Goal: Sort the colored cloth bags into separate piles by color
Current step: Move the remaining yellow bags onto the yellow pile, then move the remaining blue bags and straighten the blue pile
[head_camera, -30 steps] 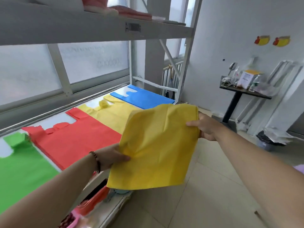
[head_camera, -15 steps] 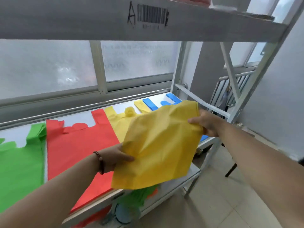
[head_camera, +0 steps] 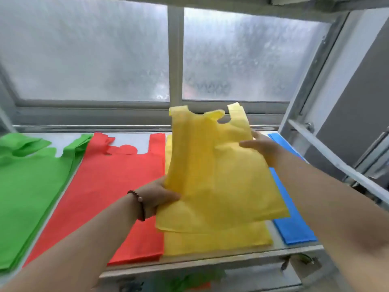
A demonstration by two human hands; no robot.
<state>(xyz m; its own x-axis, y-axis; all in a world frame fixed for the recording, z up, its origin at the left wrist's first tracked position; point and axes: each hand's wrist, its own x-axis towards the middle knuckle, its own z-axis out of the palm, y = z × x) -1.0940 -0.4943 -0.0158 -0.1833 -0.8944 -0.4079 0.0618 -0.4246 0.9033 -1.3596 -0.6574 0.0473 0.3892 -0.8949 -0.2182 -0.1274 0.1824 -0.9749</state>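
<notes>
Frosted windows back the shelf [head_camera: 210, 263]; left hand [head_camera: 156, 197] and right hand [head_camera: 262, 147] grip a yellow bag [head_camera: 214, 175] above the yellow pile [head_camera: 216, 241].

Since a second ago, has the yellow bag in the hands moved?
Yes. The yellow bag has come from the shelf's front edge to over the yellow pile, between red pile and blue pile.

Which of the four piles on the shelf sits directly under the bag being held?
The yellow pile, between the red pile and the blue pile. The held yellow bag matches its colour and hangs right above it.
</notes>
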